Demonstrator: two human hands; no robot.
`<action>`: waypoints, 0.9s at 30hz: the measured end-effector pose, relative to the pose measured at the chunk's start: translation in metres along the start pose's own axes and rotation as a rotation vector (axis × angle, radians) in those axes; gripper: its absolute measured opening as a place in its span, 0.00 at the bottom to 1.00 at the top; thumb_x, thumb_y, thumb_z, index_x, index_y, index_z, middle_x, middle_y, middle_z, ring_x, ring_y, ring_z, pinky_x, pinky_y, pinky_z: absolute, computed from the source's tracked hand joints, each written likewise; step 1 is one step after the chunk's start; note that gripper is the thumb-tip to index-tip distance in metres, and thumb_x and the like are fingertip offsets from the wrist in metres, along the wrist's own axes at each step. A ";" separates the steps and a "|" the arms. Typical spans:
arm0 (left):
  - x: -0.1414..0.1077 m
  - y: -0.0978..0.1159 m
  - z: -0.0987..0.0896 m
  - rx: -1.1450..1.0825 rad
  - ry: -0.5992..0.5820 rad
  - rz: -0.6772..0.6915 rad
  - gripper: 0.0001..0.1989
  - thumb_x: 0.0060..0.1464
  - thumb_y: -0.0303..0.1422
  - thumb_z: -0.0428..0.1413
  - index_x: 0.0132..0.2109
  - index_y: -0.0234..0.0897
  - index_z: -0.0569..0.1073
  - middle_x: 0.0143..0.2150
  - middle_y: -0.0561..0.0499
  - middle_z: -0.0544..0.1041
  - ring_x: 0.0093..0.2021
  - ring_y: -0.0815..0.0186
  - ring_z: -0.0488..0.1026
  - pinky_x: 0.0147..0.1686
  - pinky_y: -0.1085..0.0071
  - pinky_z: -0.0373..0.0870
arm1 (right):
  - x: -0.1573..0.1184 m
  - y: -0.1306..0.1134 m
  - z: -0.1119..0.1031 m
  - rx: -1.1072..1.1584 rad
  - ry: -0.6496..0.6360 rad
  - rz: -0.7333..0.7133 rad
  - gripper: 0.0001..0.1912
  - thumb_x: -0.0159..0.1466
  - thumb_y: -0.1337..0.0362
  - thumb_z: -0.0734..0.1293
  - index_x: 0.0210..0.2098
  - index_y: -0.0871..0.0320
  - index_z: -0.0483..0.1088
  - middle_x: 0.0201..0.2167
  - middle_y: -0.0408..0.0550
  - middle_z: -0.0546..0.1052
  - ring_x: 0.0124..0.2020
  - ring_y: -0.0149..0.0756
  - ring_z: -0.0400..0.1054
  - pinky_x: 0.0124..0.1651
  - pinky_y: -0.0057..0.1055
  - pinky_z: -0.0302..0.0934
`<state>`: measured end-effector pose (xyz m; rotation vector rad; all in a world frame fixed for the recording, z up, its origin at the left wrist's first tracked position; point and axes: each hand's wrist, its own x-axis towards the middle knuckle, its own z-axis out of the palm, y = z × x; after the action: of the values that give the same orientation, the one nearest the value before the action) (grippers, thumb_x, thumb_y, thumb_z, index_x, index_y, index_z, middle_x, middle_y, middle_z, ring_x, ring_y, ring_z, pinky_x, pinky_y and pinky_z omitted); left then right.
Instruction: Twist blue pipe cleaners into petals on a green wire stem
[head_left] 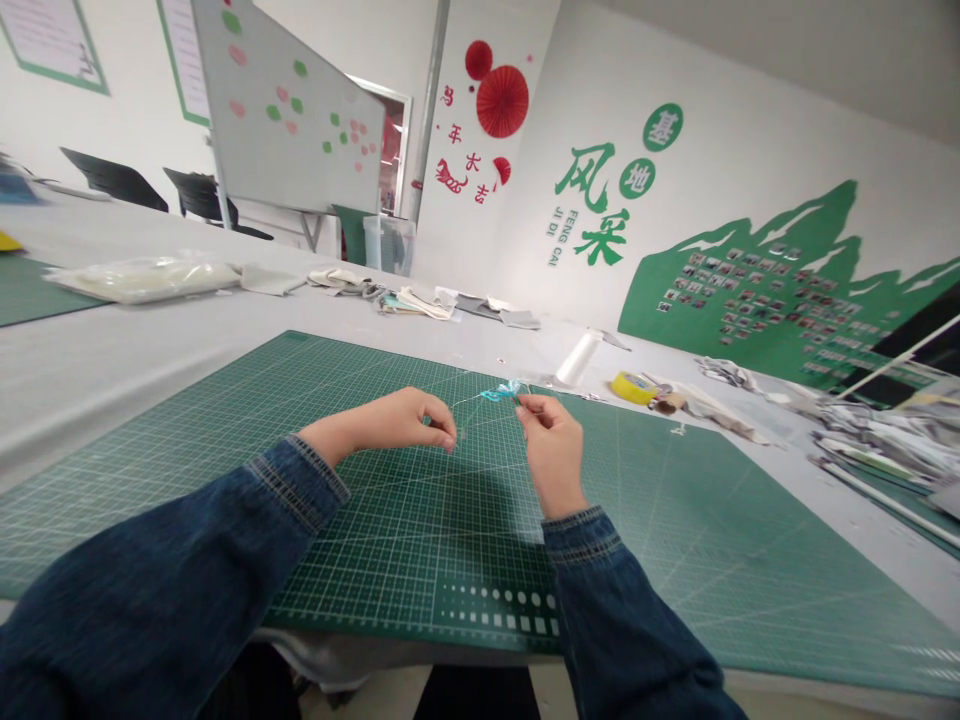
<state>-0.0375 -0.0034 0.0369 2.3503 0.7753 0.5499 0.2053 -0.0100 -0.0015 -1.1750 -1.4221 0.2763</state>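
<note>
Above the green cutting mat (337, 520), my right hand (553, 445) pinches a small turquoise and white piece (501, 390) at its right end. It looks like openwork of thread or fine wire, but its exact kind is too small to tell. A thin pale thread (466, 400) runs from its left end to the fingers of my left hand (409, 420). Those fingers are curled down with the thumb close beneath them; their grip on the thread is partly hidden. Both hands are apart, a little above the mat.
Beyond the mat lie a white cone-shaped roll (580, 357), a yellow tape roll (634, 388) and folded cloth pieces (420, 302). A clear plastic bag (146, 278) rests at the left. More fabric (885, 425) is heaped at the right. A whiteboard (292, 110) stands behind.
</note>
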 end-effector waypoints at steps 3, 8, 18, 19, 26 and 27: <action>-0.002 -0.016 -0.005 0.375 0.028 -0.118 0.07 0.50 0.31 0.58 0.33 0.46 0.81 0.42 0.54 0.79 0.48 0.63 0.70 0.51 0.68 0.61 | 0.001 0.008 0.000 0.012 0.017 0.025 0.09 0.59 0.63 0.66 0.37 0.56 0.76 0.30 0.46 0.78 0.31 0.37 0.68 0.33 0.34 0.61; -0.001 -0.039 -0.010 0.638 0.186 -0.434 0.14 0.47 0.26 0.52 0.31 0.45 0.81 0.43 0.49 0.79 0.50 0.54 0.68 0.52 0.56 0.58 | 0.001 0.012 0.002 0.025 0.022 0.038 0.10 0.58 0.62 0.66 0.37 0.56 0.77 0.30 0.46 0.78 0.29 0.36 0.68 0.32 0.33 0.60; -0.003 -0.065 -0.012 0.708 0.299 -0.678 0.11 0.46 0.26 0.51 0.25 0.39 0.78 0.31 0.44 0.79 0.40 0.55 0.71 0.49 0.53 0.55 | 0.001 0.009 0.000 -0.009 0.003 -0.005 0.09 0.59 0.62 0.66 0.37 0.56 0.77 0.31 0.47 0.79 0.32 0.39 0.69 0.34 0.35 0.62; -0.004 -0.068 -0.013 0.696 0.300 -0.693 0.10 0.45 0.26 0.51 0.24 0.39 0.77 0.30 0.44 0.78 0.39 0.56 0.71 0.48 0.53 0.55 | 0.001 0.007 -0.001 -0.019 -0.002 -0.013 0.09 0.58 0.62 0.66 0.36 0.56 0.77 0.31 0.48 0.79 0.32 0.39 0.69 0.35 0.36 0.62; -0.011 -0.072 -0.013 0.596 0.370 -0.711 0.09 0.39 0.23 0.54 0.20 0.39 0.75 0.26 0.45 0.76 0.41 0.52 0.71 0.49 0.48 0.54 | 0.001 -0.006 -0.006 -0.100 -0.046 -0.070 0.07 0.57 0.68 0.66 0.33 0.57 0.76 0.32 0.47 0.78 0.33 0.39 0.69 0.39 0.36 0.61; -0.012 -0.071 -0.014 0.580 0.392 -0.704 0.09 0.39 0.23 0.54 0.20 0.38 0.75 0.27 0.44 0.76 0.42 0.51 0.71 0.50 0.47 0.53 | 0.001 -0.008 -0.006 -0.110 -0.045 -0.079 0.07 0.58 0.69 0.66 0.33 0.57 0.76 0.32 0.47 0.78 0.33 0.39 0.69 0.38 0.36 0.60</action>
<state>-0.0821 0.0406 -0.0016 2.2291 2.0610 0.5129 0.2068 -0.0156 0.0065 -1.2048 -1.5355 0.1715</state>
